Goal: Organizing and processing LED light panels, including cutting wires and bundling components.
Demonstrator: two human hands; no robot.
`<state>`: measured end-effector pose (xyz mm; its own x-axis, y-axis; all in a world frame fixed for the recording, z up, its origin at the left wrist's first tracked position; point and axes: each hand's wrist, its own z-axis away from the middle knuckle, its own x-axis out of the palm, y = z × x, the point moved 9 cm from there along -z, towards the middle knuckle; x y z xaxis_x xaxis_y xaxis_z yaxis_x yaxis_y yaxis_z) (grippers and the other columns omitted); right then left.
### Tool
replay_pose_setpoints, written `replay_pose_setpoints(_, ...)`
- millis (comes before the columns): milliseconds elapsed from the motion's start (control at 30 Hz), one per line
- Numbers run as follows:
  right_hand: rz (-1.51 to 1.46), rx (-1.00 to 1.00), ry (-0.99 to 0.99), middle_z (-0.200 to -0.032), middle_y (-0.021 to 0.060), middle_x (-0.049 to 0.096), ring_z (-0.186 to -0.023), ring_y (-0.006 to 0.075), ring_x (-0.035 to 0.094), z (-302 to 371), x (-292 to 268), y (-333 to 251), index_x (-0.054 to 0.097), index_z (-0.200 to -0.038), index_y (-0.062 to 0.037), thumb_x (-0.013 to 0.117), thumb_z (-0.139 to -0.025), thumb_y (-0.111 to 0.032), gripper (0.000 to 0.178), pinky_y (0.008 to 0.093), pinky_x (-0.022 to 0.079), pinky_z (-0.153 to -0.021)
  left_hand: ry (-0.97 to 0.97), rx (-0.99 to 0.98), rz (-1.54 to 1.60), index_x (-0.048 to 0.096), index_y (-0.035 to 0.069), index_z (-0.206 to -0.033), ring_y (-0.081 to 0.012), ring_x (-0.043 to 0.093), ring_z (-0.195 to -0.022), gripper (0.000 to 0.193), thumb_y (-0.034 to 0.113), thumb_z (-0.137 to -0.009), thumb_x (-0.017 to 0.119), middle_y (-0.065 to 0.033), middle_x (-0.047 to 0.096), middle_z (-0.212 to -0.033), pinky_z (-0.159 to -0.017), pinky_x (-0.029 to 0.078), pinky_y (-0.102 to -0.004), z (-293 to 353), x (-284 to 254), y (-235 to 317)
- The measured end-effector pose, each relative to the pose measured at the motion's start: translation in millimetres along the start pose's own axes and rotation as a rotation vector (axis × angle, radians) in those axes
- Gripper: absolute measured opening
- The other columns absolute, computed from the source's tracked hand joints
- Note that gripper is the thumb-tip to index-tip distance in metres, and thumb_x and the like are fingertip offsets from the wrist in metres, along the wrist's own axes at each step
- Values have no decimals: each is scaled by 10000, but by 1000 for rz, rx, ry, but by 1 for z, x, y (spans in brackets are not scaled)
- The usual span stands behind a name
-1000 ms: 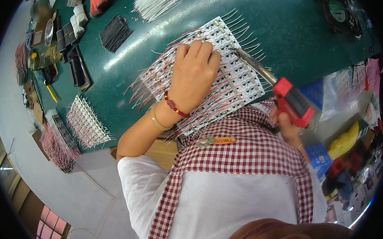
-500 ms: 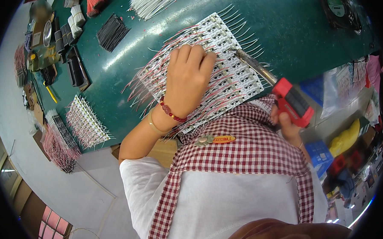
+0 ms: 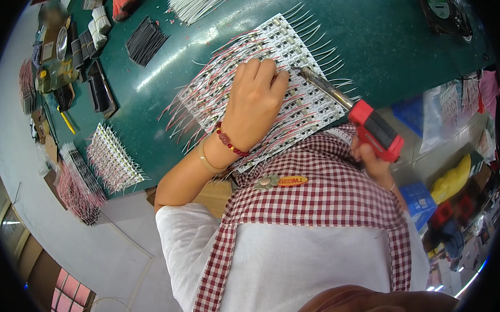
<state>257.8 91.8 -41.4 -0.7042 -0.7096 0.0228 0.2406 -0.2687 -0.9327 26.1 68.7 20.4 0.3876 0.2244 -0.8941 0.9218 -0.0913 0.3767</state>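
Left hand (image 3: 257,94): fingers curled low over a flat white panel of small circuit boards (image 3: 287,43), bristling with thin red and white wires (image 3: 216,82); fingertips hidden, cannot tell if they pinch anything. Right hand (image 3: 371,159): wrapped firmly round a red-and-black pistol-shaped soldering iron with metal barrel (image 3: 376,131), tip near left fingers. Panel lies on glossy green tabletop (image 3: 385,66), near edge.

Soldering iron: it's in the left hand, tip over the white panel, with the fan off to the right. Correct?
Wrong hand: the head view shows the soldering iron in the right hand. Its tip is over the white panel, and the fan is off to the right, as you say.
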Motion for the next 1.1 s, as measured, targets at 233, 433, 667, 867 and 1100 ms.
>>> replay_pose_setpoints(233,86,-68,36,-773,54,620,-678,142,592,-4,-1,-3,632,-863,2,633,-851,-153,156,270,478,-615,-39,-15,-57,584,-1,-756,-236,476,-800,92,47,-680,561,-96,475,-796,-708,398,-348,-6,2,4)
replay_pose_setpoints(433,5,-75,73,-743,60,626,-668,134,599,-2,-4,-14,639,-856,7,654,-846,-234,242,264,482,-610,-42,-2,-100,570,16,-729,-227,476,-799,62,56,-683,559,-88,477,-796,-706,387,-343,-6,2,6)
replay_pose_setpoints(667,25,-61,69,-729,44,616,-650,136,586,-3,-3,-9,635,-840,-3,658,-839,-197,195,263,468,-592,-6,30,-65,598,15,-820,-226,473,-798,135,61,-700,555,-79,474,-804,-717,382,-343,0,1,4)
replay_pose_setpoints(867,142,-77,12,-736,44,553,-605,77,478,-5,3,-7,555,-914,18,577,-903,-379,398,222,391,-551,-5,33,-45,605,0,-841,-234,469,-791,156,55,-704,557,-90,470,-808,-717,388,-346,0,2,4)
replay_pose_setpoints(1100,33,-38,-9,-756,49,565,-599,78,499,-4,6,-3,558,-970,28,584,-901,-388,422,219,404,-541,1,7,-79,605,-10,-817,-234,470,-792,139,50,-701,557,-96,467,-805,-709,388,-334,-1,2,6)
